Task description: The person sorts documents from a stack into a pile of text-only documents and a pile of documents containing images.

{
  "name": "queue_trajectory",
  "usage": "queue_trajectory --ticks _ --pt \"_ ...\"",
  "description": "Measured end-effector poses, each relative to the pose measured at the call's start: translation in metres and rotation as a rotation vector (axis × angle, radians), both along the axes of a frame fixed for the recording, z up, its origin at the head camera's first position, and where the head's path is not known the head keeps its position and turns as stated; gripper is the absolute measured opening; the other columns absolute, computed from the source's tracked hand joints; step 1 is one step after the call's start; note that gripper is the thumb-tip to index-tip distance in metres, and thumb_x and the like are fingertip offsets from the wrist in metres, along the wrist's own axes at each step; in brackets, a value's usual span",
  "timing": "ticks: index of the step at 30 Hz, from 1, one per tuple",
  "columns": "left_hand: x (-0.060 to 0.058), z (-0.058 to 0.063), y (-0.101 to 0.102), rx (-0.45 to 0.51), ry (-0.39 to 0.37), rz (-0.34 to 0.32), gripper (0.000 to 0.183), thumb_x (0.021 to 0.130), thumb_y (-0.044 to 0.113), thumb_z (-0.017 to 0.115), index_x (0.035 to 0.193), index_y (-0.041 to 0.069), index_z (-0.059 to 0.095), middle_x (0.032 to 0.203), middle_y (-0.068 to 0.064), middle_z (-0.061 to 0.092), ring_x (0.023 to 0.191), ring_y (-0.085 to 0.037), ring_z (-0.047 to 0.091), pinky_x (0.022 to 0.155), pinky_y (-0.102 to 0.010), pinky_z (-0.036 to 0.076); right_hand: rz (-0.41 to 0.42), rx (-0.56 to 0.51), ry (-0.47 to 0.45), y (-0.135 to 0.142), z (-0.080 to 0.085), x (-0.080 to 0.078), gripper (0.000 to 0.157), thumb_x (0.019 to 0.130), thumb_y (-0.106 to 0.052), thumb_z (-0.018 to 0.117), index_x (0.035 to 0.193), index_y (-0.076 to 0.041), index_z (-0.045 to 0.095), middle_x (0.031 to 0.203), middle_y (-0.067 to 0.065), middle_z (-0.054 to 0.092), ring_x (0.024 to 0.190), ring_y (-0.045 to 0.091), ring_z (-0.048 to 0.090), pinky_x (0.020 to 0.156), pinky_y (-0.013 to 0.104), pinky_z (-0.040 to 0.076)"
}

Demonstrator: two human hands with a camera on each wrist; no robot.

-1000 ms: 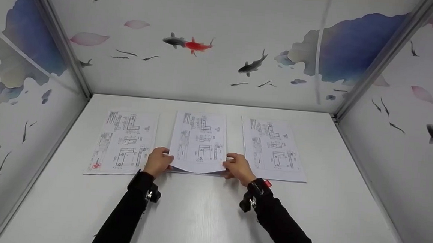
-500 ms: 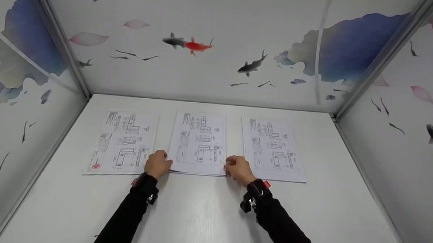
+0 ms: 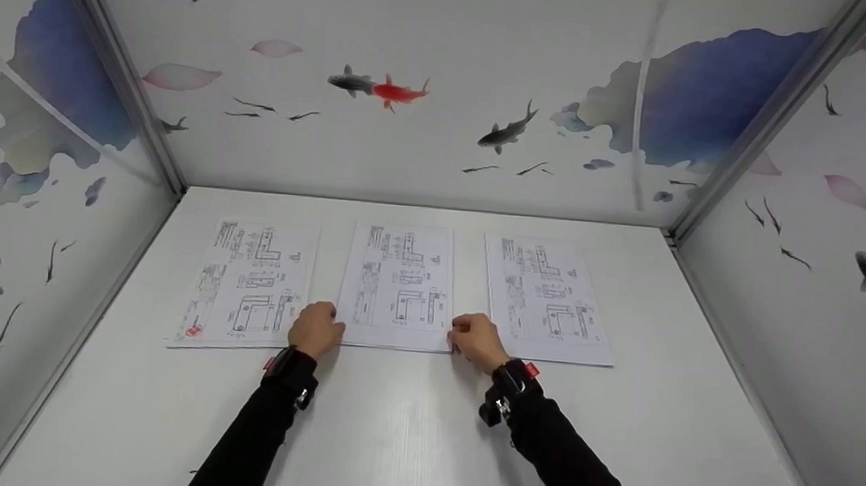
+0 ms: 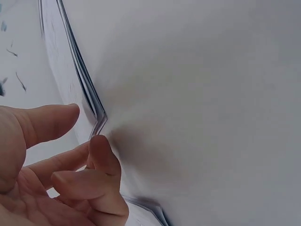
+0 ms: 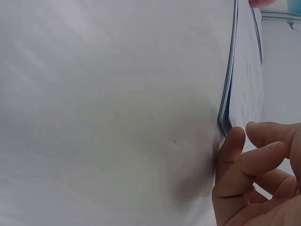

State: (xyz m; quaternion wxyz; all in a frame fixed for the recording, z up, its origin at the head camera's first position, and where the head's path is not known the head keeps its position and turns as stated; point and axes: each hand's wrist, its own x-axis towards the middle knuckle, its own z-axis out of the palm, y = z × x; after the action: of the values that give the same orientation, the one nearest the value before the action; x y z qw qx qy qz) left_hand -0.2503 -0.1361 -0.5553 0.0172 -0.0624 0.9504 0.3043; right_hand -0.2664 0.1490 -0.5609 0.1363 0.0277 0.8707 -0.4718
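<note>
In the head view a middle paper stack [image 3: 398, 286] with printed technical drawings lies flat on the white table. My left hand [image 3: 315, 329] is at its near left corner. In the left wrist view the left fingertips [image 4: 102, 150] are right at the corner, with the thumb held apart from the sheets. At the near right corner is my right hand [image 3: 477, 340], loosely bent. The right wrist view has its fingertips [image 5: 233, 139] against the stack's corner, the thumb just above them. The side edges behind the fingers are partly hidden.
A left paper stack [image 3: 246, 280], with a red mark near its lower left corner, lies close beside the left hand. The right paper stack [image 3: 550, 299] lies beyond the right hand. Painted walls [image 3: 438, 153] enclose the white table [image 3: 391, 436] on three sides.
The near edge of the middle stack's top sheets, bowed up between both hands earlier, has come down flat. The left hand has turned slightly and its thumb has come off the sheets.
</note>
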Motion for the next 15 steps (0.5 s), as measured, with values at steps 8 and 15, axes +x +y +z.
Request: queue_trajectory --ticks 8,15 --pt "0.0006 -0.0014 0.0011 0.040 -0.016 0.014 0.025 0.086 0.010 0.062 0.104 -0.007 0.067 0.103 -0.022 0.069 0.088 -0.033 0.065 0.079 -0.048 0.051 0.000 -0.003 -0.003 -0.0002 0.0009 -0.0001 0.036 0.091 -0.004 0.061 0.125 0.007 0.060 0.082 0.008 0.065 0.065 0.015 0.058 0.051 0.021 0.043" --pt "0.0007 -0.0011 -0.0005 0.059 -0.035 0.009 0.033 0.088 0.010 0.062 0.112 -0.010 0.065 0.111 -0.027 0.068 0.096 -0.036 0.066 0.084 -0.048 0.052 -0.003 -0.005 -0.022 0.0012 0.0006 -0.0003 0.037 0.091 -0.006 0.061 0.127 0.006 0.060 0.084 0.008 0.065 0.062 0.013 0.055 0.050 0.022 0.043"
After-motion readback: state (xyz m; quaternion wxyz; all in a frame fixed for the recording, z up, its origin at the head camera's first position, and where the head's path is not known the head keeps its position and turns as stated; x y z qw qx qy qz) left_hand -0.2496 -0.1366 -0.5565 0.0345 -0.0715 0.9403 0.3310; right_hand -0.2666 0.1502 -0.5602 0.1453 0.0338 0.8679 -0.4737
